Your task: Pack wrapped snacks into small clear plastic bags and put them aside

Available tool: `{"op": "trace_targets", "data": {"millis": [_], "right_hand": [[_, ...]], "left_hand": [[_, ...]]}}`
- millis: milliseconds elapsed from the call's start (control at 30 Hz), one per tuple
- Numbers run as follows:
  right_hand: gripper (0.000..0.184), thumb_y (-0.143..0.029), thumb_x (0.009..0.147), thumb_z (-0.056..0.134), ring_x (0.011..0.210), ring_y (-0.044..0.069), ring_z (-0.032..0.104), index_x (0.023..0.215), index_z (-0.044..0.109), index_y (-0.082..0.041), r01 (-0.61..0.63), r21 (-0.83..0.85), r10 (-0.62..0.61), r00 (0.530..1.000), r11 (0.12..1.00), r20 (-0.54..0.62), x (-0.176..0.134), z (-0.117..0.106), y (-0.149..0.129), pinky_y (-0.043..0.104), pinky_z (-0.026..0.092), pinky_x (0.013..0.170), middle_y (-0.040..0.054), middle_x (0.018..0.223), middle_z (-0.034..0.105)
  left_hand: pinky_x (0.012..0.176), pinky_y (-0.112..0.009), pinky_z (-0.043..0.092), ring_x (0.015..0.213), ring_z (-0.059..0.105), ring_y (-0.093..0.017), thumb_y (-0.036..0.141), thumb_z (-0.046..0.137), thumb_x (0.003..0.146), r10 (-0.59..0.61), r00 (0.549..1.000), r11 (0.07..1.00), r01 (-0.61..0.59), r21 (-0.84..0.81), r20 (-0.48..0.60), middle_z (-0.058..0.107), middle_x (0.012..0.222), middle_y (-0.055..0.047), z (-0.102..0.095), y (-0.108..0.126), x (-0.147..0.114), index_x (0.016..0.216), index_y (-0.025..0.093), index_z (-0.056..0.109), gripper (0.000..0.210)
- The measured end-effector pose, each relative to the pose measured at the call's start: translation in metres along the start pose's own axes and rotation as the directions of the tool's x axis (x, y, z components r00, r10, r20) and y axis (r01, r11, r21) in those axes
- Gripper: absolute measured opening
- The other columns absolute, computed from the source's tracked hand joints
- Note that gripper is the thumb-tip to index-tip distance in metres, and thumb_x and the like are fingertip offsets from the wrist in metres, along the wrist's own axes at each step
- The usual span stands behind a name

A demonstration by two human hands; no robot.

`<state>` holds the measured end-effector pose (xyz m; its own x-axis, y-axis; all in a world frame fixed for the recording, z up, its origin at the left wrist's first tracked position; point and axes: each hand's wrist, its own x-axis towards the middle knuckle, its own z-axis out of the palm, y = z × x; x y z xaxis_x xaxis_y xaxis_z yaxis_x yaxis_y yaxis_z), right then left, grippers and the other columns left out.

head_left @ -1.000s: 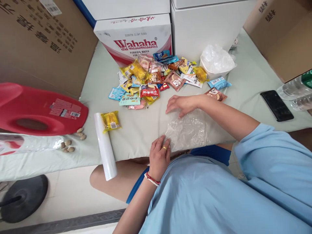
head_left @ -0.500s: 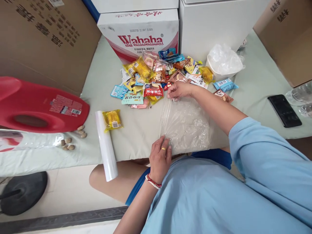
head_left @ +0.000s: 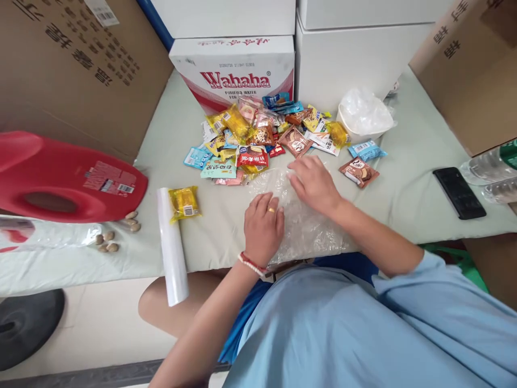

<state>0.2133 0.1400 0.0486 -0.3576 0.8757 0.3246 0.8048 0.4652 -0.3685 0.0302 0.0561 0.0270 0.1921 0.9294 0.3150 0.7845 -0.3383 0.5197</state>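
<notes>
A clear plastic bag (head_left: 307, 237) lies flat and crinkled at the table's front edge. My left hand (head_left: 263, 229), with a ring and bracelets, rests on the bag's left side, its fingers stretched out. Over the bag's upper part is my right hand (head_left: 315, 186), slightly blurred, fingers extended and apart with nothing visible in them. Just beyond the hands sits a pile of wrapped snacks, with a red snack packet (head_left: 252, 157) and a brown snack packet (head_left: 295, 141) closest to my fingers. Another brown packet (head_left: 358, 172) lies to the right of my right hand.
A white plastic roll (head_left: 173, 248) overhangs the table edge at left, touching a yellow snack packet (head_left: 184, 203). Further left lies a red jug (head_left: 72, 178) beside several nuts (head_left: 108, 236). Boxes (head_left: 238, 70) line the back. A white bowl (head_left: 365, 121), phone (head_left: 459, 192) and bottles (head_left: 490, 170) are right.
My right hand has left the bag's upper left corner and moved right and toward me, its fingers opening out. My left hand has shifted slightly up along the bag. The view has tilted a little.
</notes>
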Motion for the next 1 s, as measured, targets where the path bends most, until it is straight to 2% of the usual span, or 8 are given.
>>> {"op": "trace_targets", "data": {"millis": [100, 233, 400, 567, 667, 767, 900, 1000], "right_hand": [[0.066, -0.047, 0.105, 0.047, 0.154, 0.037, 0.032, 0.157, 0.043, -0.007, 0.023, -0.063, -0.015, 0.992, 0.998, 0.126, -0.076, 0.01, 0.005, 0.054, 0.029, 0.125, 0.0228, 0.164, 0.041], [0.072, -0.053, 0.107, 0.041, 0.16, 0.035, 0.024, 0.164, 0.033, -0.009, -0.036, -0.172, 0.086, 0.952, 0.984, 0.295, -0.137, 0.012, 0.036, 0.062, 0.013, 0.13, 0.0213, 0.171, 0.029], [0.071, -0.051, 0.109, 0.034, 0.161, 0.034, 0.023, 0.164, 0.032, -0.007, -0.203, -0.252, 0.268, 0.928, 0.946, 0.258, -0.146, -0.009, 0.062, 0.057, 0.018, 0.13, 0.0212, 0.173, 0.025], [0.065, -0.049, 0.109, 0.036, 0.161, 0.031, 0.025, 0.164, 0.035, -0.015, -0.064, -0.145, 0.112, 0.926, 0.987, 0.36, -0.139, -0.016, 0.051, 0.055, 0.023, 0.13, 0.0152, 0.173, 0.028], [0.056, -0.048, 0.107, 0.041, 0.147, 0.032, 0.047, 0.151, 0.055, -0.017, -0.051, -0.073, 0.079, 0.889, 0.996, 0.451, -0.108, -0.024, 0.059, 0.05, 0.038, 0.121, 0.0152, 0.16, 0.051], [0.048, -0.045, 0.108, 0.037, 0.12, 0.031, 0.065, 0.137, 0.066, -0.019, -0.228, -0.14, 0.264, 0.887, 0.964, 0.379, -0.041, -0.033, 0.079, 0.045, 0.049, 0.105, 0.0147, 0.127, 0.073], [0.049, -0.042, 0.103, 0.051, 0.131, 0.038, 0.052, 0.14, 0.059, -0.011, -0.35, -0.264, 0.385, 0.918, 0.899, 0.092, 0.064, -0.019, 0.092, 0.05, 0.043, 0.108, 0.0217, 0.133, 0.067], [0.059, -0.045, 0.092, 0.069, 0.136, 0.042, 0.046, 0.138, 0.059, -0.009, -0.399, -0.274, 0.441, 0.89, 0.875, 0.114, 0.115, 0.004, 0.088, 0.052, 0.043, 0.107, 0.0236, 0.131, 0.067]], "left_hand": [[0.125, -0.065, 0.023, 0.154, 0.036, -0.038, 0.04, 0.043, 0.104, -0.041, 0.99, 0.991, 0.023, 0.13, 0.136, 0.044, 0.163, -0.022, 0.028, -0.026, 0.015, 0.151, 0.012, 0.051, 0.055], [0.128, -0.066, 0.014, 0.159, 0.029, -0.035, 0.049, 0.035, 0.105, -0.073, 0.958, 0.955, -0.014, 0.298, 0.278, 0.031, 0.17, -0.021, 0.033, -0.049, 0.01, 0.162, 0.008, 0.033, 0.07], [0.129, -0.063, 0.017, 0.16, 0.027, -0.031, 0.052, 0.024, 0.106, -0.111, 0.954, 0.919, -0.007, 0.394, 0.277, 0.027, 0.172, -0.016, 0.014, -0.054, 0.005, 0.162, 0.009, 0.032, 0.071], [0.128, -0.065, 0.018, 0.159, 0.029, -0.03, 0.052, 0.022, 0.106, -0.161, 0.956, 0.903, 0.043, 0.427, 0.245, 0.03, 0.171, -0.015, 0.015, -0.059, 0.0, 0.162, 0.008, 0.033, 0.072], [0.128, -0.066, 0.017, 0.16, 0.028, -0.03, 0.053, 0.023, 0.106, -0.163, 0.954, 0.898, 0.038, 0.439, 0.251, 0.03, 0.171, -0.015, 0.019, -0.06, -0.002, 0.162, 0.007, 0.032, 0.073], [0.128, -0.065, 0.018, 0.16, 0.028, -0.03, 0.054, 0.024, 0.105, -0.167, 0.954, 0.893, 0.04, 0.449, 0.248, 0.03, 0.171, -0.015, 0.02, -0.06, -0.002, 0.163, 0.008, 0.032, 0.073], [0.128, -0.064, 0.019, 0.16, 0.028, -0.029, 0.054, 0.024, 0.106, -0.169, 0.954, 0.885, 0.038, 0.464, 0.246, 0.03, 0.171, -0.014, 0.019, -0.059, -0.001, 0.163, 0.01, 0.032, 0.073], [0.128, -0.064, 0.021, 0.16, 0.028, -0.028, 0.054, 0.024, 0.106, -0.168, 0.953, 0.885, 0.033, 0.464, 0.252, 0.029, 0.171, -0.014, 0.019, -0.058, -0.001, 0.163, 0.01, 0.031, 0.073]]}}
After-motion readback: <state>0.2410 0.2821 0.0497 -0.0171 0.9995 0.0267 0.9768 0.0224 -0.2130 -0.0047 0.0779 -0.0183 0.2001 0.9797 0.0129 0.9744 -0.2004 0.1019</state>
